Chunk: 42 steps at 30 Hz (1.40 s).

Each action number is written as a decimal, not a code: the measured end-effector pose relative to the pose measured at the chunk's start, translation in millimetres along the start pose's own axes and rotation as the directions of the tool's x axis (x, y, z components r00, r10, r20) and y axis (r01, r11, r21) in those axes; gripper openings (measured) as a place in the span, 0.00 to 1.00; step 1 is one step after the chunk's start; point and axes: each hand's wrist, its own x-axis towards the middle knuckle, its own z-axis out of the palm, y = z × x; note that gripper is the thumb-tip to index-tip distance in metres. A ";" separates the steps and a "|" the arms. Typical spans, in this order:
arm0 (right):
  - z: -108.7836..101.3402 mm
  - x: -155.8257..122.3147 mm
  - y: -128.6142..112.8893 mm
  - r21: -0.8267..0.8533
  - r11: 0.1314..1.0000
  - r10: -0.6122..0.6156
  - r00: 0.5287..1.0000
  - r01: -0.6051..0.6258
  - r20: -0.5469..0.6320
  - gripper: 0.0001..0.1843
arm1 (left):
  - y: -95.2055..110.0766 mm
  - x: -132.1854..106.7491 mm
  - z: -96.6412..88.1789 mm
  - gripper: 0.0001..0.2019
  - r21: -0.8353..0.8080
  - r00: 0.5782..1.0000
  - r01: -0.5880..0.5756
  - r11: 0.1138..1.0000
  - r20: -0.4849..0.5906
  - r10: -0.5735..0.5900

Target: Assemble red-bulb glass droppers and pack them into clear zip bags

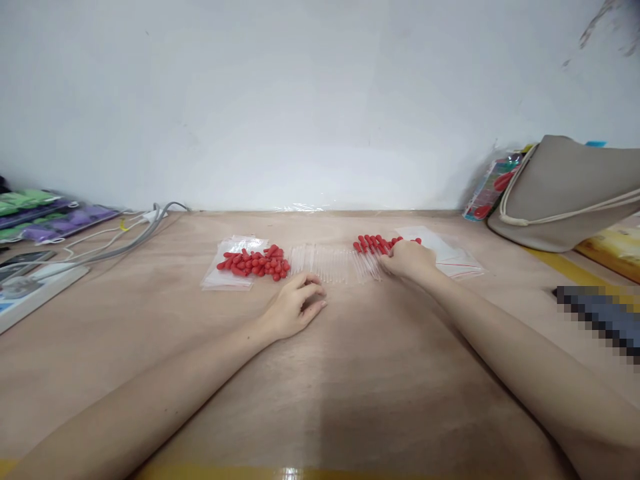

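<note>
Tubes, thin and clear, lie parallel on the wood-brown counter, apparently rowed for easy reach. Left hand: fingers loosely curled, seemingly empty, beside piled red bulb-shaped pieces. Right hand: at red-topped clear tubes; cannot tell whether fingers grip one.

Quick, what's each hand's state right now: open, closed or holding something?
Left hand: open, loosely curled, nothing visibly held, beside thin transparent tubes.
Right hand: partly closed beside red, rounded, rubbery-looking bulbs; whether holding any cannot be told.
</note>
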 end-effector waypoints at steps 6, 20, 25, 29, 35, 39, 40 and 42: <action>0.4 -5.3 3.8 0.122 0.989 -0.070 0.995 0.078 -0.072 0.10 | 0.3 -0.2 0.0 0.07 -0.005 1.000 0.006 1.000 0.003 -0.006; -7.0 -12.2 -16.5 0.121 0.992 -0.047 0.994 0.035 0.097 0.13 | 0.1 0.1 0.3 0.07 -0.003 1.000 -0.008 1.000 -0.012 0.008; -4.2 -13.9 -18.8 0.055 0.998 -0.048 0.997 0.044 0.062 0.16 | 1.3 -0.1 0.1 0.06 0.078 0.994 0.029 0.997 -0.110 -0.020; -4.9 -13.9 -14.0 0.024 0.998 -0.068 0.993 0.066 0.097 0.18 | -8.4 7.6 -16.6 0.06 0.188 0.970 0.139 0.972 -0.224 -0.095; -7.5 -26.6 -14.1 0.040 0.995 -0.090 0.992 0.093 -0.084 0.18 | -46.3 16.9 -60.1 0.10 0.308 0.918 0.384 0.871 -0.231 -0.323; 3.4 -51.5 -24.3 0.001 0.945 -0.315 0.915 0.326 -0.251 0.15 | -58.5 14.3 -69.5 0.12 0.371 0.910 0.414 0.831 -0.146 -0.387; 4.2 -58.9 -26.7 -0.016 0.921 -0.378 0.886 0.388 -0.268 0.15 | -59.4 13.8 -69.3 0.12 0.379 0.913 0.407 0.831 -0.138 -0.384; 0.6 -73.3 -30.3 -0.050 0.883 -0.460 0.841 0.466 -0.284 0.15 | -60.1 13.4 -67.9 0.13 0.384 0.919 0.393 0.836 -0.128 -0.373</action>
